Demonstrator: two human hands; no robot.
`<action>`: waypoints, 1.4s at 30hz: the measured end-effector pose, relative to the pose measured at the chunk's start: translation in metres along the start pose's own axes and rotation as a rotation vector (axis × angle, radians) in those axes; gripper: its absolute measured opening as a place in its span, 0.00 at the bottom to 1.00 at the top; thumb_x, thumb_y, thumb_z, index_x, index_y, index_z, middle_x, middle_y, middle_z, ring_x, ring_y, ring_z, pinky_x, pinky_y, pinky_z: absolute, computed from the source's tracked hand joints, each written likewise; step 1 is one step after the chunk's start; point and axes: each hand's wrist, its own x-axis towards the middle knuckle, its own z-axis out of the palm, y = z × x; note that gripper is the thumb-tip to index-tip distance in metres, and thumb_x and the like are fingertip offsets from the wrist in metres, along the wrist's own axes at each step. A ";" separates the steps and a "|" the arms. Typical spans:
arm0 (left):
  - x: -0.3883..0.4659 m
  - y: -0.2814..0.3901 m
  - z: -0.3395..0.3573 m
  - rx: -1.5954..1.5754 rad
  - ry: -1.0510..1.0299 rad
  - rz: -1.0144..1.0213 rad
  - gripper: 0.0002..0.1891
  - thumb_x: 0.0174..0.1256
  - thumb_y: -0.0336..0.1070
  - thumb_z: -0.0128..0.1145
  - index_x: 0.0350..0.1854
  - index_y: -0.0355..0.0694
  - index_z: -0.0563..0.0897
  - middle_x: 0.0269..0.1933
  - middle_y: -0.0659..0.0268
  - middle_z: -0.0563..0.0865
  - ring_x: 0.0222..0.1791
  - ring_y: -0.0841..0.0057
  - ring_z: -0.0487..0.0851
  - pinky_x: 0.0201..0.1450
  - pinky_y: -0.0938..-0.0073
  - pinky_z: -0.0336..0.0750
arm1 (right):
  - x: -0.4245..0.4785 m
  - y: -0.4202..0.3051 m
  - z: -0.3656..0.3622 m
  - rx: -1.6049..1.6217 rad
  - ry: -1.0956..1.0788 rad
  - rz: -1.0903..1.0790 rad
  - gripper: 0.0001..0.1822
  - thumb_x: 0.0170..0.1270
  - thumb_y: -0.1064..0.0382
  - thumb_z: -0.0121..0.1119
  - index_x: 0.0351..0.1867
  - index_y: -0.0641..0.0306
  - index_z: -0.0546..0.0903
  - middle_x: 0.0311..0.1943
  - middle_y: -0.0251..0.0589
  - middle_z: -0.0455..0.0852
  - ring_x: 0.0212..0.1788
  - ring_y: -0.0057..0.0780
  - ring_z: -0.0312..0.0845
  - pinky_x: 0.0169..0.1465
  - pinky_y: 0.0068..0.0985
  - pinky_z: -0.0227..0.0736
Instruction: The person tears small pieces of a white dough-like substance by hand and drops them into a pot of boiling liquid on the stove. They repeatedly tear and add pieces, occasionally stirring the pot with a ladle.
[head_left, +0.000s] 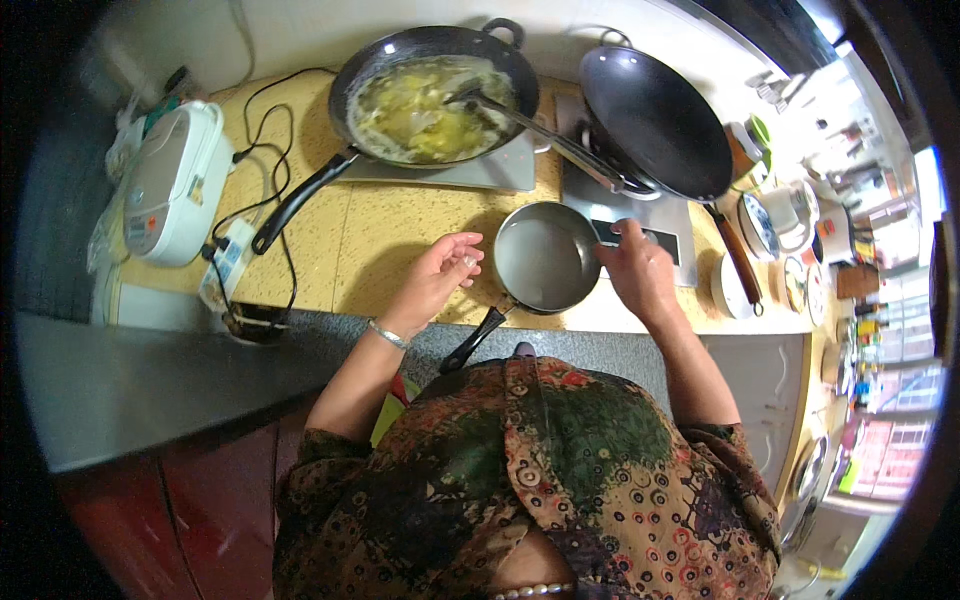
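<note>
A small saucepan (546, 257) with pale, cloudy liquid inside rests at the counter's front edge, its black handle jutting over the edge. My left hand (444, 279) hovers to its left, fingers loosely curled and apart, holding nothing visible. Beside the pan's right rim is my right hand (637, 264), thumb and fingers bent toward each other; whether it pinches something or touches the rim cannot be told. Behind them, a large wok (341, 97) holds bubbling yellowish food in liquid. A dark ladle (551, 135) leans in it, its handle reaching right over the wok's rim.
An empty black wok (656, 120) with a wooden handle sits back right, above a second cooker. At left stand a white rice cooker (176, 184) and a power strip (229, 259) with black cords. Bowls and a white mug (791, 210) line the right side.
</note>
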 end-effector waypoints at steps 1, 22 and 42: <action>0.006 -0.003 0.002 0.020 0.010 -0.005 0.20 0.75 0.34 0.51 0.67 0.40 0.71 0.52 0.64 0.80 0.49 0.78 0.80 0.51 0.75 0.77 | -0.006 0.007 0.010 0.070 -0.029 0.126 0.24 0.62 0.51 0.66 0.50 0.65 0.74 0.31 0.58 0.87 0.35 0.58 0.84 0.38 0.46 0.78; 0.034 -0.001 0.153 0.372 -0.315 0.033 0.26 0.69 0.31 0.58 0.68 0.38 0.67 0.42 0.68 0.75 0.36 0.86 0.76 0.40 0.83 0.73 | -0.135 0.130 0.029 1.083 -0.427 0.593 0.18 0.61 0.66 0.45 0.38 0.89 0.75 0.26 0.58 0.86 0.26 0.40 0.88 0.27 0.33 0.85; 0.083 -0.086 0.545 0.183 -0.839 -0.228 0.26 0.74 0.37 0.55 0.70 0.40 0.65 0.52 0.63 0.75 0.43 0.78 0.80 0.45 0.77 0.80 | -0.466 0.448 -0.125 1.136 0.492 1.417 0.16 0.61 0.68 0.46 0.41 0.80 0.80 0.27 0.51 0.87 0.22 0.31 0.86 0.23 0.24 0.82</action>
